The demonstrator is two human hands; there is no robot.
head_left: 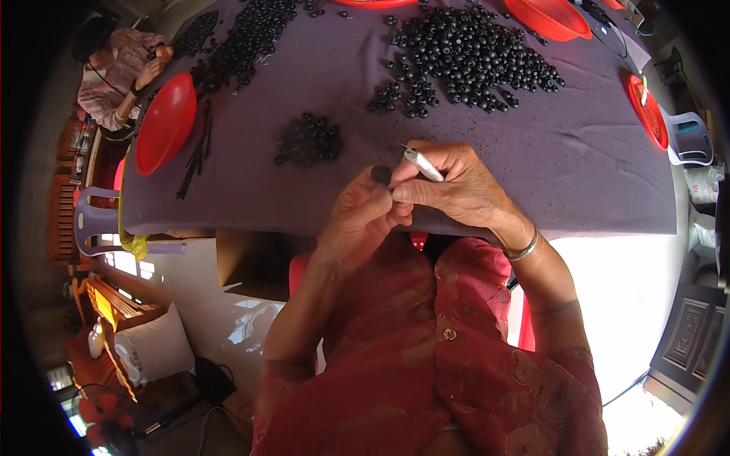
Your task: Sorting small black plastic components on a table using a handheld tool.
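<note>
My left hand [357, 213] is closed, pinching a small black round piece [381, 175] between thumb and fingers. It looks like one of the black beads, though its underside is hidden by the fingers. Held in my right hand [468, 186] is a white pen-shaped tool [423, 165] with a thin pointed tip aimed up and away. The right thumb and fingertips meet the left ones beside the black piece. Both hands are raised over the table's near edge. Beyond them lies a small cluster of black beads [310, 139].
A purple-grey cloth covers the table [532, 178]. Large heaps of black beads [464, 57] lie farther off. Red basins [166, 121] stand near the edges, with dark thin sticks [199, 152] beside the left one. Another person [114, 72] sits at the far left, hands at the beads.
</note>
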